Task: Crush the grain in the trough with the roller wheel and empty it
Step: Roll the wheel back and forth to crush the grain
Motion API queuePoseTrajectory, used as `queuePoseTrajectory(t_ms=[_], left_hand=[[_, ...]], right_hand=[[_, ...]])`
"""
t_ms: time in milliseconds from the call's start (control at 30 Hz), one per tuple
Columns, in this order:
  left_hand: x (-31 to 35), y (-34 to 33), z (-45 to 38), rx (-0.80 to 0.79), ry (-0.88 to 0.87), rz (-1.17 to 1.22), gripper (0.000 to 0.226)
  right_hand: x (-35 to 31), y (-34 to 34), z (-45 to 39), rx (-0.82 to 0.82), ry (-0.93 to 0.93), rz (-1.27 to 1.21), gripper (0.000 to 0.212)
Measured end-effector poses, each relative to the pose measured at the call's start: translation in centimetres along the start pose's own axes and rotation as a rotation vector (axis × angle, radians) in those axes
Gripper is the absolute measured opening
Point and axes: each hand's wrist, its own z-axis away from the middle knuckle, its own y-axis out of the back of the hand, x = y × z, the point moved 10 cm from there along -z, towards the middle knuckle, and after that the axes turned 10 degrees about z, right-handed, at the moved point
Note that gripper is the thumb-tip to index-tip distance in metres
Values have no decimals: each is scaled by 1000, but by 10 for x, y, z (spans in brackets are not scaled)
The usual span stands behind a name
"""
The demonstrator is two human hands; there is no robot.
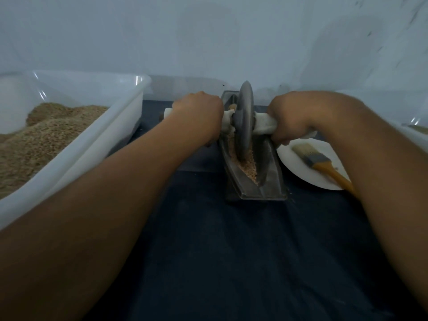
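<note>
You've got your left hand (196, 114) and right hand (289, 119) wrapped tight round the cloth-padded axle, keeping the roller wheel (243, 121) upright in the trough (271, 181) over the grain (249, 170).

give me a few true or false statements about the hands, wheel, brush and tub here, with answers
1. Both hands grip the cloth-wrapped handle, the left hand on one side of the wheel and the right hand on the other. True.
2. The trough has no grain in it. False: grain lies along its bottom.
3. The brush lies on a white plate. True.
4. The tub of grain sits to the person's right. False: it is on the left.
5. The wheel lies flat on the table. False: it stands upright in the trough.
</note>
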Motion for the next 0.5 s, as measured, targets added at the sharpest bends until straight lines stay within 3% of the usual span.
queuePoseTrajectory(t_ms=[67, 267, 500], left_hand=[[3, -4, 5, -116, 4, -27, 45], [23, -8, 25, -324, -37, -194, 36], [22, -8, 19, -297, -37, -190, 40]], right_hand=[[0, -4, 4, -69, 22, -47, 15], [-6, -16, 16, -236, 96, -102, 13], [-7, -15, 14, -207, 93, -121, 13]])
